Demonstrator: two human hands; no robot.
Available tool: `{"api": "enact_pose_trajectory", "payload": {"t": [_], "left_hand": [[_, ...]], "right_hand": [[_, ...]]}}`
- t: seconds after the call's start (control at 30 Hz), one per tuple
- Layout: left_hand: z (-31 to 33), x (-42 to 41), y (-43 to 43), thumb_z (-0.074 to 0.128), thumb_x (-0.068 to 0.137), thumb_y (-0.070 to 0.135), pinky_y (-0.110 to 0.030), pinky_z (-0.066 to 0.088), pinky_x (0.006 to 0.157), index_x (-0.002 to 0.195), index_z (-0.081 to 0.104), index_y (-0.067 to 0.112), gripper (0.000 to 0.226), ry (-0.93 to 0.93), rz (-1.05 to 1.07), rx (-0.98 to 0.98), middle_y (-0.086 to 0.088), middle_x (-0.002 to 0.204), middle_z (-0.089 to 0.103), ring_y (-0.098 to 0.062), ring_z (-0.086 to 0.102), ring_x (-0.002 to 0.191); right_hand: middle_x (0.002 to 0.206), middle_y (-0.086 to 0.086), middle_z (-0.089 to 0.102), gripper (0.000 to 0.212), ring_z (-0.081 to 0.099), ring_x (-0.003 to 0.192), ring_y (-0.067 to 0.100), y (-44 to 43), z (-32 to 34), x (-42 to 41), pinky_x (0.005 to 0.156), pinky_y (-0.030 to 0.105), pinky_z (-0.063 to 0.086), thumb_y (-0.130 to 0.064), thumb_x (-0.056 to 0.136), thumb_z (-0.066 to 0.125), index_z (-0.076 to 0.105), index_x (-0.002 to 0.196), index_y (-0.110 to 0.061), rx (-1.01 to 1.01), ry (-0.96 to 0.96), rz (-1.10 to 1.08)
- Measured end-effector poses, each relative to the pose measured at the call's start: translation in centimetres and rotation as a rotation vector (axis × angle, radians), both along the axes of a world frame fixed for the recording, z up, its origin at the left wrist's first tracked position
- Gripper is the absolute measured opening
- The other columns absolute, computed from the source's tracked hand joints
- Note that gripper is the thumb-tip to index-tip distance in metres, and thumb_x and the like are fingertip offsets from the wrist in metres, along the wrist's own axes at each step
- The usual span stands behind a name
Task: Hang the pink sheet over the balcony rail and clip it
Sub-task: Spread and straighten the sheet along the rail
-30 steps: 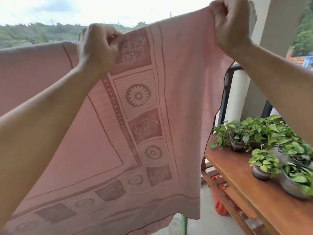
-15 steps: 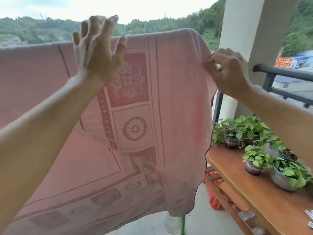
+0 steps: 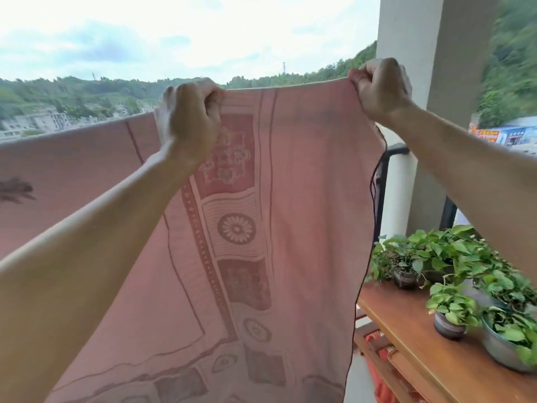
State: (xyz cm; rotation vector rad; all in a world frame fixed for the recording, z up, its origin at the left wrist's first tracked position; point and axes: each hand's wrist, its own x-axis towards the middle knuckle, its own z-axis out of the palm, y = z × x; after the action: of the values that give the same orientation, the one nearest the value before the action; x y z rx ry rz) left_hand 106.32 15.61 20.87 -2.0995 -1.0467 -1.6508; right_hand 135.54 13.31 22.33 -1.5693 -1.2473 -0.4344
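Observation:
The pink sheet [image 3: 308, 199], patterned with darker squares and flower medallions, hangs in front of me and fills the left and middle of the view. My left hand [image 3: 189, 117] is fisted on its top edge near the middle. My right hand [image 3: 379, 88] grips the top right corner, held a little higher. The stretch of edge between my hands is taut and raised above the rest, which slopes down to the left. A short piece of the black balcony rail [image 3: 396, 149] shows just right of the sheet; the rest is hidden behind the fabric. No clip is visible.
A white pillar [image 3: 406, 53] rises at the right behind my right hand. Below it stands a wooden table [image 3: 406, 324] carrying several potted green plants [image 3: 453, 306]. Something red [image 3: 380, 385] lies under the table. Hills and buildings lie beyond.
My left hand, spread flat against the sheet half a second ago, has closed on the top edge. My right hand has risen from the side edge to the top corner, lifting and tightening the fabric.

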Motion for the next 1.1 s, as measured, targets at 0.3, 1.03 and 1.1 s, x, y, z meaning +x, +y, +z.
{"api": "enact_pose_trajectory", "payload": {"t": [0.3, 1.03, 1.1], "left_hand": [[-0.1, -1.7, 0.6, 0.041, 0.096, 0.052, -0.029, 0.046, 0.065, 0.106, 0.066, 0.018, 0.043, 0.289, 0.151, -0.199, -0.008, 0.090, 0.071, -0.019, 0.062, 0.067], [-7.7, 1.8, -3.0, 0.063, 0.086, 0.017, -0.035, 0.048, 0.073, 0.099, 0.069, 0.012, 0.015, 0.273, -0.114, 0.054, -0.002, 0.092, 0.066, -0.022, 0.060, 0.085], [-10.6, 4.6, -3.7, 0.059, 0.088, 0.021, -0.033, 0.051, 0.065, 0.097, 0.069, 0.015, 0.015, 0.317, -0.258, -0.102, 0.002, 0.086, 0.066, -0.019, 0.061, 0.078]], "right_hand": [[0.108, 0.001, 0.063, 0.056, 0.058, 0.102, 0.020, -1.9, -0.1, 1.8, 0.095, 0.040, 0.047, -0.060, 0.086, 0.055, 0.069, 0.105, -0.009, -0.450, 0.054, 0.280], [0.090, -0.001, 0.066, 0.024, 0.062, 0.087, 0.023, -5.0, -11.1, 6.1, 0.075, 0.035, 0.050, -0.039, 0.092, 0.056, 0.065, 0.101, -0.018, -0.204, 0.066, -0.098], [0.089, -0.003, 0.063, 0.028, 0.061, 0.085, 0.021, -7.0, -14.6, 6.1, 0.075, 0.035, 0.050, -0.042, 0.093, 0.055, 0.064, 0.105, -0.018, -0.319, 0.088, -0.093]]}}
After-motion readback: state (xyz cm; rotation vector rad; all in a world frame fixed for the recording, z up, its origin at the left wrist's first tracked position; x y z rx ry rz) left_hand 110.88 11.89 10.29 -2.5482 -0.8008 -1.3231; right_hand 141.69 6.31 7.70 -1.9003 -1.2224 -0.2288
